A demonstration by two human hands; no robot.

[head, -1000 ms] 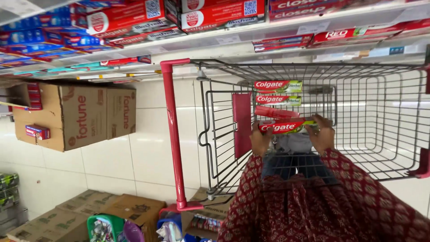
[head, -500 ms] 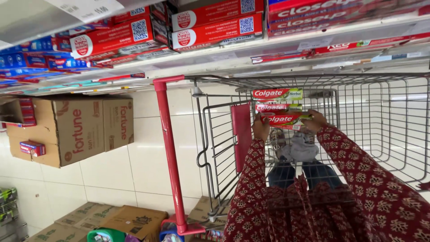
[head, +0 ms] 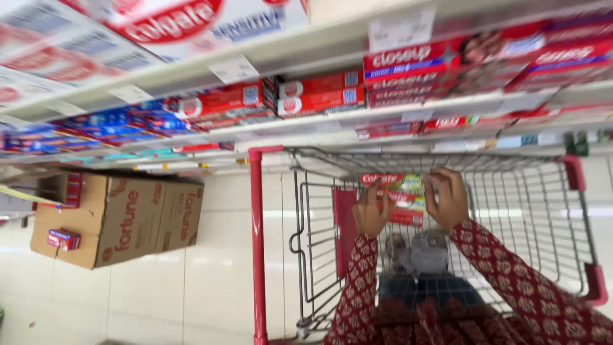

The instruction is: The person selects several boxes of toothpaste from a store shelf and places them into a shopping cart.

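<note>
Both hands up over wire shopping cart (head: 536, 211). Left hand (head: 370, 211) and right hand (head: 448, 199) grasping stack of red-and-green toothpaste boxes (head: 399, 191) from either end, fingers (head: 440, 182) curled round box edges. Stack held level above cart basket, just under shelf (head: 332, 54) edge. Shelves packed with red and blue toothpaste cartons (head: 319, 96). Patterned red sleeves (head: 511, 281) reaching forward. Open cardboard box (head: 128, 217) on tiled floor (head: 191, 287), well left of cart's red frame.
</note>
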